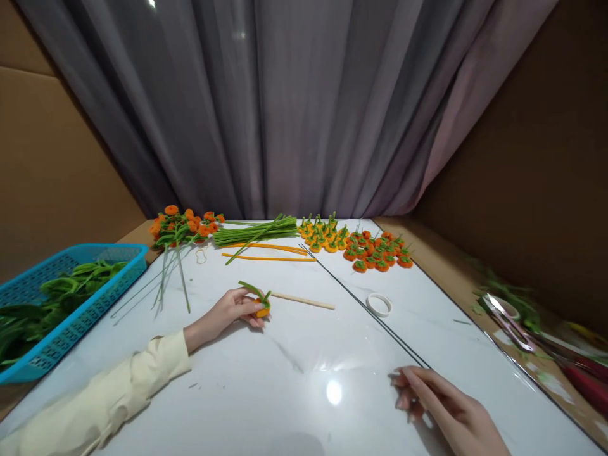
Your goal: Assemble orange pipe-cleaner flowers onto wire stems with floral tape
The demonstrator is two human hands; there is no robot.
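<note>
My left hand pinches a small orange pipe-cleaner persimmon between thumb and fingers. Green pipe-cleaner strips stick up from its top, one long and leaning left. Just right of it, a thin wooden stick lies on the table. Low on the right, my right hand hovers over or rests on the tabletop, its fingers loosely curled and apart. Nothing shows between them. Long dark green wires run diagonally to this hand and disappear behind it. A white tape roll lies beside the wires.
Along the back are finished orange stems, green pipe cleaners, orange strips, yellow pieces and orange pieces. A blue basket of green leaves stands left. Scissors lie right, beyond the white table's edge.
</note>
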